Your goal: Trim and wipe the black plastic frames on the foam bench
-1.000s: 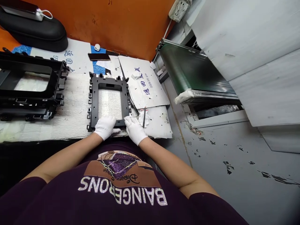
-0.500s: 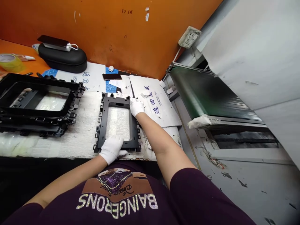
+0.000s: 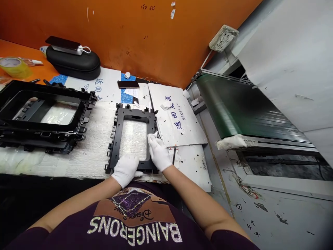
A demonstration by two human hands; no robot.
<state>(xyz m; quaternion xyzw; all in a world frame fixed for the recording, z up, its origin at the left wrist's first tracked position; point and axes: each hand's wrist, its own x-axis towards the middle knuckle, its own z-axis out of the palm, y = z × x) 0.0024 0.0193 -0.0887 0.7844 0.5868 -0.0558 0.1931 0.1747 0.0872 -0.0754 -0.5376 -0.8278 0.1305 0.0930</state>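
A black plastic frame with clips along its sides and a rectangular opening lies flat on the white-covered bench before me. My left hand, in a white glove, grips the frame's near edge left of centre, thumb below the edge and fingers over the top. On the frame's right side rests my right hand, gloved as well. Its fingers are pressed together on a small white cloth, whose tip sticks out against the right rail; most of the cloth is hidden by the glove.
More black frames are stacked at the left. Behind are a black case with a power bank on it, a phone and a tape roll. Right of the frame lie a cardboard sheet and a black pen; beyond stands a green conveyor.
My right hand has slid from the frame's far right corner toward me, along the right rail. My left hand keeps its place on the near edge. The view has shifted slightly.
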